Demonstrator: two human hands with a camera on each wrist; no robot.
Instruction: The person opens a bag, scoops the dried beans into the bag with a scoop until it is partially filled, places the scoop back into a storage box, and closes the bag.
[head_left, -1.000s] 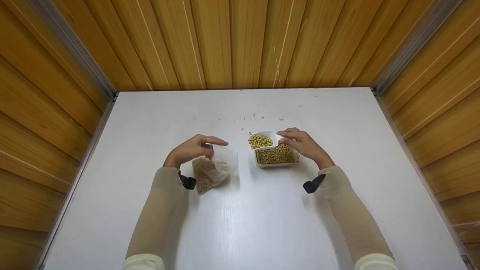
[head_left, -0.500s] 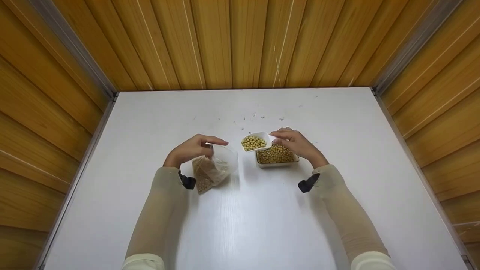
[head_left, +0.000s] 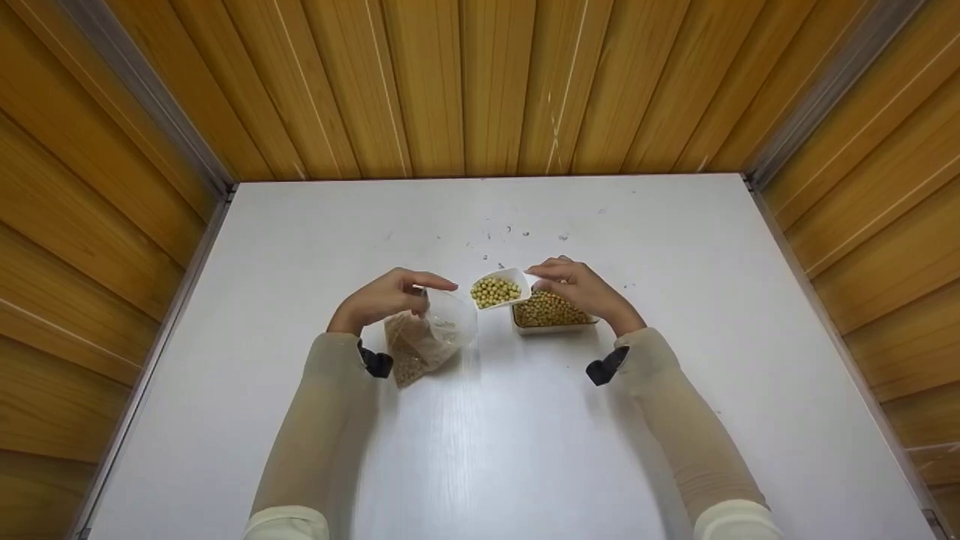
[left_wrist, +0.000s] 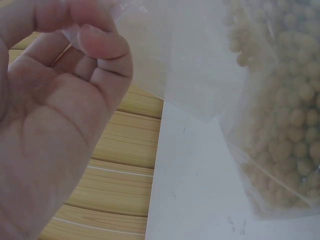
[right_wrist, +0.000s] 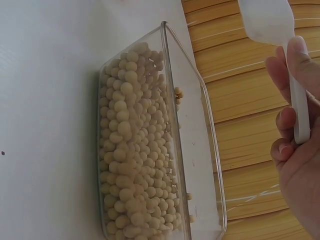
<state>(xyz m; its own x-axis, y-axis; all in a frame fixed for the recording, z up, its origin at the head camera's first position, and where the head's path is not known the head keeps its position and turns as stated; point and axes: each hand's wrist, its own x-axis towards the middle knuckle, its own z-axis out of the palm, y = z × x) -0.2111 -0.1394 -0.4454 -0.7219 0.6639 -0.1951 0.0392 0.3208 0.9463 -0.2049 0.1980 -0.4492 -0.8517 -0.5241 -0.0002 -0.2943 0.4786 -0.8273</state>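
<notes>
My left hand (head_left: 384, 298) pinches the rim of a clear plastic bag (head_left: 456, 319), its mouth held up and facing right. Soybeans (left_wrist: 295, 135) fill the lower part of the bag. In my right hand (head_left: 581, 289) is the handle of a white scoop (head_left: 517, 279), heaped with soybeans (head_left: 495, 291) and held level between the bag's mouth and a glass container. The right wrist view shows my thumb and fingers around the scoop handle (right_wrist: 298, 105). Below that hand stands the rectangular glass container (head_left: 555, 331), partly filled with soybeans (right_wrist: 135, 150).
The white table (head_left: 465, 450) carries small dark specks (head_left: 525, 234) behind the hands. Wood-patterned panels (head_left: 480, 90) wall in its back and both sides. A black wrist camera (head_left: 607, 366) sits under each forearm.
My right hand has moved left with the loaded scoop, away from over the glass container and closer to the bag's mouth. My left hand and the bag have stayed in place.
</notes>
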